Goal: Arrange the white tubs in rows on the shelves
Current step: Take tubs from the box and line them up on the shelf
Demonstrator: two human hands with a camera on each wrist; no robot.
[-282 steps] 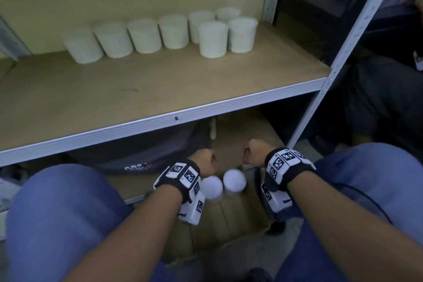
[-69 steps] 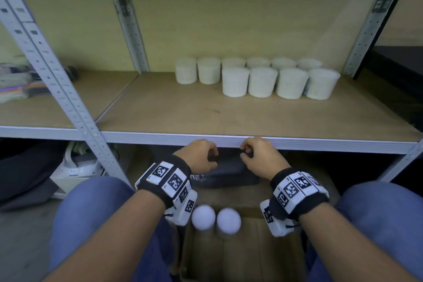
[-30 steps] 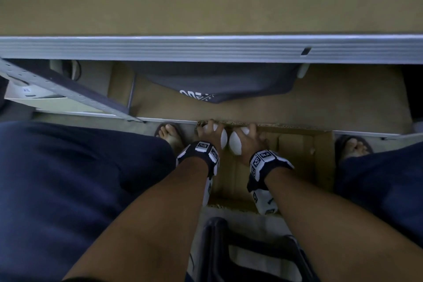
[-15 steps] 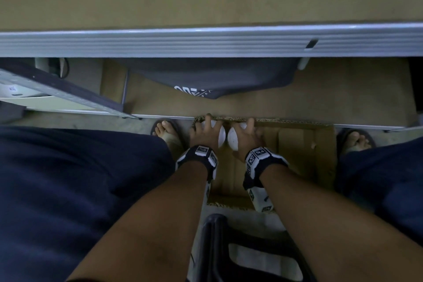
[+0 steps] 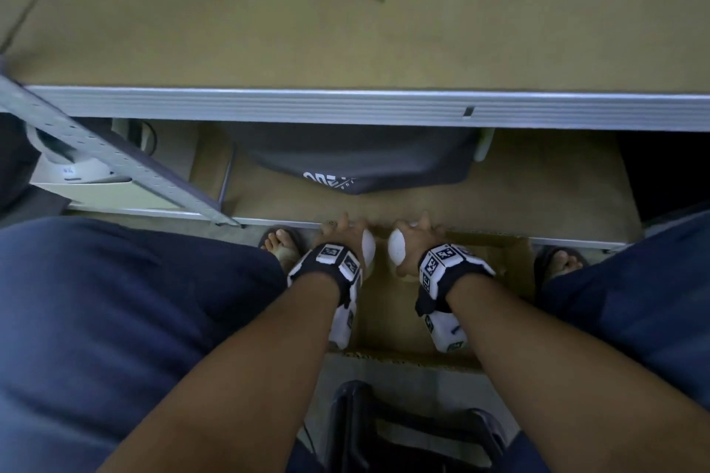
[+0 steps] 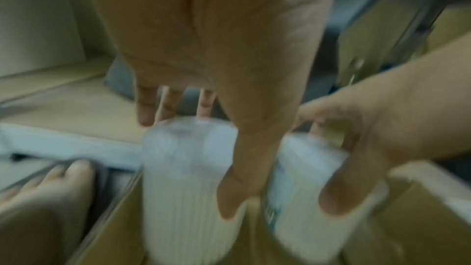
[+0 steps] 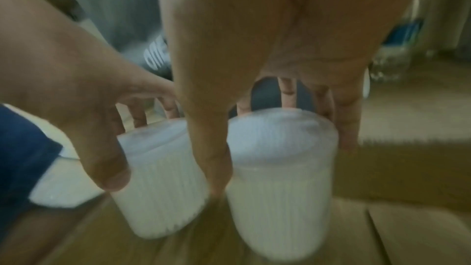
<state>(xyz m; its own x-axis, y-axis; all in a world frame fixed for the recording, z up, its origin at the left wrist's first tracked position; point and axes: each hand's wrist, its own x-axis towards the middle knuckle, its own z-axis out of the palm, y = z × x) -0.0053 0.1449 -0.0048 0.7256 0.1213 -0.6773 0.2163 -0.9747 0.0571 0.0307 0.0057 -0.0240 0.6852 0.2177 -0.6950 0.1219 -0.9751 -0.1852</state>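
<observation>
Two white ribbed plastic tubs, cylindrical with smooth rounded tops, stand upright side by side inside an open brown corrugated cardboard box on the floor, below the shelf front. The left hand comes down over the left tub: thumb curled against its near ribbed wall, fingers wrapped over the far side of the top. The right hand grips the right tub the same way, thumb on one side, fingers behind. From the head view only a sliver of each top shows: left tub, right tub. The tubs are close, a narrow gap between them. Both wrist views are blurred.

Above, a tan fibreboard shelf with a ribbed pale grey metal front rail; a perforated grey steel upright slants at left. Under the shelf lies a dark grey fabric bag with white lettering. Both wrists carry black bands with white square-patterned markers.
</observation>
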